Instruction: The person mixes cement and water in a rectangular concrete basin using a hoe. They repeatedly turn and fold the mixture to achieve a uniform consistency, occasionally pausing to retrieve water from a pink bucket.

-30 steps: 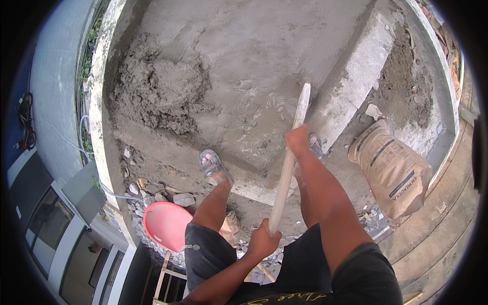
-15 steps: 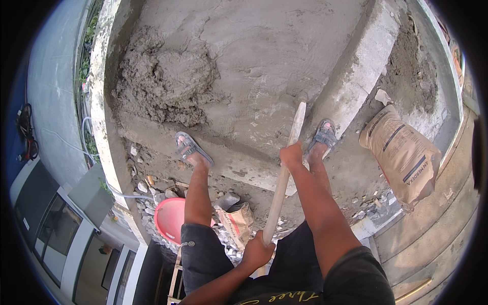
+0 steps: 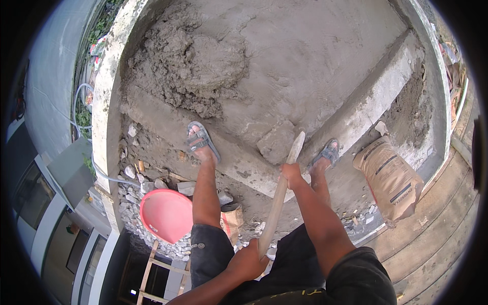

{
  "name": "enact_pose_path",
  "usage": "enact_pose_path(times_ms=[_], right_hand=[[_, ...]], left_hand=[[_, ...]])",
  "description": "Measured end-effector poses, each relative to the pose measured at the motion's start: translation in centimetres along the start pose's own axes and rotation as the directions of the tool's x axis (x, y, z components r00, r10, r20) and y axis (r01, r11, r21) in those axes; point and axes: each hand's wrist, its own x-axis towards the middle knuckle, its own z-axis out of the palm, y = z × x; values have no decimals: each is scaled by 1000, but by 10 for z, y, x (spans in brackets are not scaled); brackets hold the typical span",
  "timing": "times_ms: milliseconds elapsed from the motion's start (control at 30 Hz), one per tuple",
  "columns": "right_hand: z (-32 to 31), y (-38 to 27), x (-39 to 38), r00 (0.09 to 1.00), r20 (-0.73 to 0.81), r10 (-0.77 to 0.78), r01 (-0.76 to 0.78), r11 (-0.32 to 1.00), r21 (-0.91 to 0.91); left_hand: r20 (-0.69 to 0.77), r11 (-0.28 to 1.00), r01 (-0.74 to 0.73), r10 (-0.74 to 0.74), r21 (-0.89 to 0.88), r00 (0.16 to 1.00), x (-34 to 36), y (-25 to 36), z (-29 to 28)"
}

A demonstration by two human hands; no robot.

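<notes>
Both my hands are closed around a pale wooden pole (image 3: 278, 206): my right hand (image 3: 292, 175) grips it higher up, my left hand (image 3: 246, 259) near its lower end. The pole's far end points at a mortar-coated lump (image 3: 274, 140) at the near edge of wet grey mortar (image 3: 310, 61); I cannot tell whether that is a tool head. A rougher heap of mortar (image 3: 188, 66) lies at the upper left. My sandalled feet (image 3: 203, 142) stand apart on the concrete ledge (image 3: 244, 170), either side of the pole.
A pink basin (image 3: 168, 216) sits on rubble at lower left, beside a torn paper sack (image 3: 231, 221). A full brown sack (image 3: 386, 178) lies at right. A whitish wall (image 3: 107, 117) bounds the left, with a pale hose (image 3: 119, 180). Wooden slats (image 3: 157, 267) show below.
The pole's far end has come down toward me along the mortar, with both hands still on it. The lump by that end shows more clearly. The view has shifted, showing more of the upper bed.
</notes>
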Motion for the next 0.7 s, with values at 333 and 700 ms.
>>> enact_pose_path(times_ms=[333,700], right_hand=[[142,-90,-162,987,-63,-148,158,966,204],[382,-105,-271,886,176,-429,344,863,371]], left_hand=[[58,982,-170,175,-83,983,-116,-127,-146],[-612,963,-213,70,-165,788,-42,-373,-170]])
